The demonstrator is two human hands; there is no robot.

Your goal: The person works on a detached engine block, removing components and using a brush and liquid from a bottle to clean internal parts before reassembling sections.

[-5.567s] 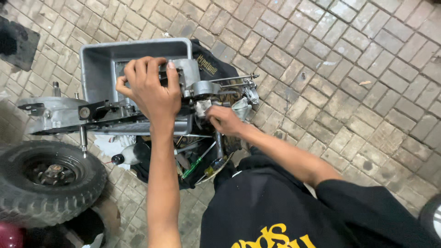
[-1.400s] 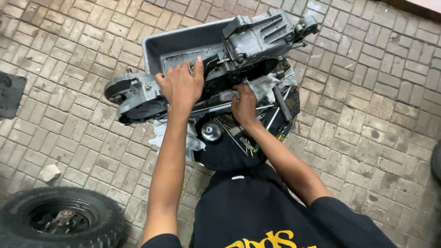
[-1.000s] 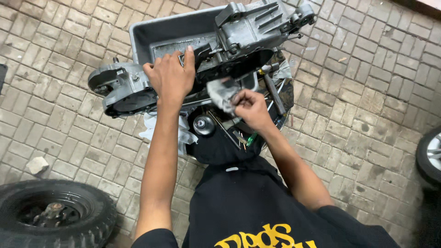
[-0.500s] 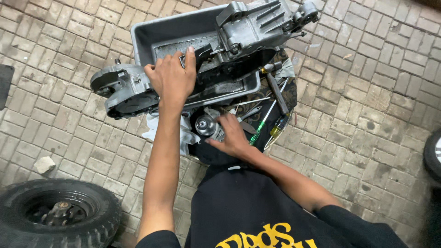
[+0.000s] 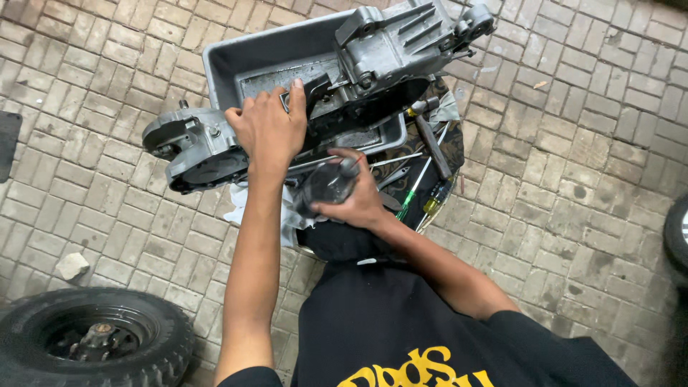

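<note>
- 2 hands work on 1 engine casing (image 5: 373, 68), which lies tilted across a grey tray (image 5: 236, 61) on the brick floor (image 5: 573, 179).
- Left hand (image 5: 269, 129) lies flat on the casing, fingers spread and closed on nothing; it presses the casting down against the tray rim.
- Right hand (image 5: 358, 197) is wrapped around a dark round part (image 5: 326, 185), held just below the casing's lower edge, near the tray.
- Judgement: keep the left palm pressing on the casing so that it cannot rock on the rim while the right hand works.
- Judgement: bring the part square to the casing; a tilted approach risks jamming.
- Screwdrivers (image 5: 423, 179) and a rag (image 5: 247, 204) lie beside the right hand, on a dark cloth (image 5: 448, 140).
- 1 tyre (image 5: 93, 337) lies well apart, at lower left.
</note>
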